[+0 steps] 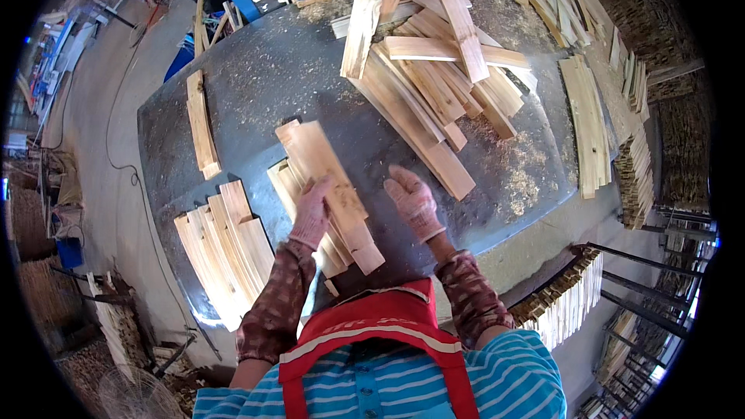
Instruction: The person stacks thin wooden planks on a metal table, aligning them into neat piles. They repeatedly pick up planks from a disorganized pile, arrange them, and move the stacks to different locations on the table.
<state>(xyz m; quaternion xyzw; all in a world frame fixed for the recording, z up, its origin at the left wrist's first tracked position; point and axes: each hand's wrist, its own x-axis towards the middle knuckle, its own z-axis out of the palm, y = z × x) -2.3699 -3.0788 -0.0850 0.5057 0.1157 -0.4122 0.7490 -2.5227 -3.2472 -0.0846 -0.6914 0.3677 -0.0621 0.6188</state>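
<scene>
My left hand (312, 212), in a pale pinkish work glove, grips the left edge of a wooden board (332, 172). That board lies slanted over a small stack of narrow wooden slats (285, 185) on the dark worktable (256, 85). My right hand (414, 200), gloved the same way, hovers just right of the board with its fingers loosely apart and nothing in them. Left of my left forearm lies a neat row of wooden strips (225, 244). Ahead of my right hand is a loose, crisscrossed heap of boards (434, 85).
A single board (202, 124) lies near the table's left side. More boards (583, 124) line the right edge, and sawdust (520, 178) covers parts of the tabletop. Stacked slats (570, 295) stand on a rack at lower right. A cable (124, 167) trails across the floor at left.
</scene>
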